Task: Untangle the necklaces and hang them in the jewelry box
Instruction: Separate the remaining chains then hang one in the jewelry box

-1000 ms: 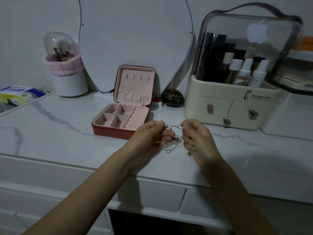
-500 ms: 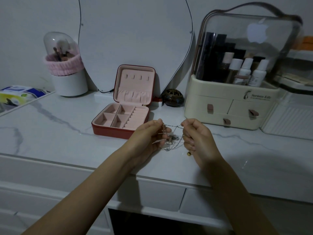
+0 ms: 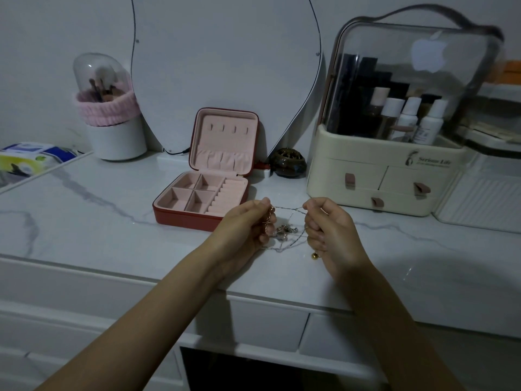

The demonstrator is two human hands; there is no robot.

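A tangle of thin necklaces hangs between my hands just above the marble counter. My left hand pinches the chains on the left side. My right hand pinches them on the right, and a short stretch of chain runs taut between the fingertips. A small gold bead dangles below my right hand. The red jewelry box stands open behind my left hand, its pink lid upright with a row of hooks and its compartments bare.
A curved mirror leans behind the box. A cream cosmetics organizer with bottles stands at the right, a dark round pot beside it. A brush holder and tissue pack sit at the left.
My hands have drawn slightly apart, pulling a stretch of chain straighter between them. The tangle hangs a little lower and looser.
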